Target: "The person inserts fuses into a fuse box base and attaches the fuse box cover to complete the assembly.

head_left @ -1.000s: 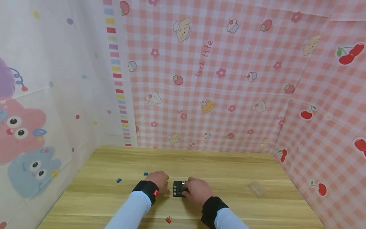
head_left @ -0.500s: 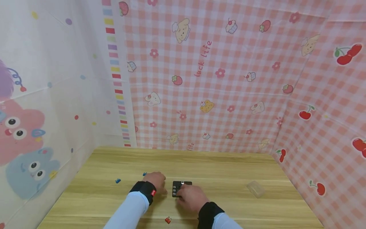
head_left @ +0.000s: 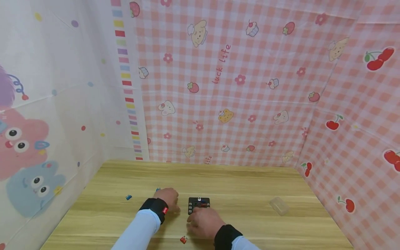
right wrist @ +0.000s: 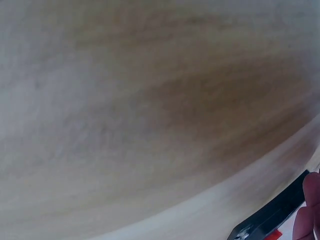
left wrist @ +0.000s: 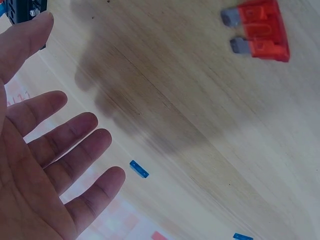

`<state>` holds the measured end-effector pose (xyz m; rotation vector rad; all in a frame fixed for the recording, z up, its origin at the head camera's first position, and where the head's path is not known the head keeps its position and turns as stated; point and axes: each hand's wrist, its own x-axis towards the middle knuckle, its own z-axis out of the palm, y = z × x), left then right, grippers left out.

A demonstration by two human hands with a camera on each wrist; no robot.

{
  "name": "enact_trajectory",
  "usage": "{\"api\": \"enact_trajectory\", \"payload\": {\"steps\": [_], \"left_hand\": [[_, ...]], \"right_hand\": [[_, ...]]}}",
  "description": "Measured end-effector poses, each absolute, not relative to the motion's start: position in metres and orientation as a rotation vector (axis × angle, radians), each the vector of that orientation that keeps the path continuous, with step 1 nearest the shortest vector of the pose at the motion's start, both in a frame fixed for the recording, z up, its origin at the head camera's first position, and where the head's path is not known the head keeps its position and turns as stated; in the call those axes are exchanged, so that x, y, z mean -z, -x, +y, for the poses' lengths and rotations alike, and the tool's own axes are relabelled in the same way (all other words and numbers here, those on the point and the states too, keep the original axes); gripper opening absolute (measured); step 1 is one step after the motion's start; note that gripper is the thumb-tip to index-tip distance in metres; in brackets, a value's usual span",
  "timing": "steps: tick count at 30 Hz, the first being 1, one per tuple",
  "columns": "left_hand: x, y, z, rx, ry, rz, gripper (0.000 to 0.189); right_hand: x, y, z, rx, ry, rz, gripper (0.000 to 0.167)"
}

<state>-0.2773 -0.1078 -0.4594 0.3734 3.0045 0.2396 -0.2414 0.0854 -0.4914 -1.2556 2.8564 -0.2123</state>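
A black fuse block point(head_left: 195, 201) with metal terminals lies mid-table in the head view, a red and a blue spot showing inside it. My right hand point(head_left: 206, 221) is at its near edge, fingers loosely bent, and no held object shows. In the right wrist view, fingertips point(right wrist: 311, 190) appear close to the block point(right wrist: 272, 212); whether they touch is unclear. My left hand point(left wrist: 55, 170) has spread fingers and an uncovered palm, left of the block. A red blade fuse point(head_left: 183, 239) lies near the table's front. Two blue fuses point(head_left: 128, 197) point(head_left: 158, 190) lie leftward.
A clear plastic piece, perhaps a cover point(head_left: 279, 206), lies on the right part of the wooden table point(head_left: 243, 180). Patterned cloth walls point(head_left: 225, 86) stand at the back and on both sides.
My right hand has moved off the block's right side, toward me and to the left, uncovering more of the block. My left hand has drawn slightly left.
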Motion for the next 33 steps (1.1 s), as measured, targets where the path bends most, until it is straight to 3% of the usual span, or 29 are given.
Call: {"api": "enact_trajectory", "payload": {"steps": [7, 18, 33], "left_hand": [[0.463, 0.277, -0.11, -0.221, -0.358, 3.014, 0.033], [0.462, 0.277, -0.112, -0.221, -0.377, 3.018, 0.035], [0.469, 0.279, -0.112, -0.237, -0.361, 3.02, 0.036]], "right_hand": [[0.493, 0.232, 0.079, 0.242, 1.27, 2.808, 0.013], [0.494, 0.228, 0.072, 0.283, 1.253, 2.645, 0.025], [0.495, 0.229, 0.074, 0.292, 1.303, 2.63, 0.012]]}}
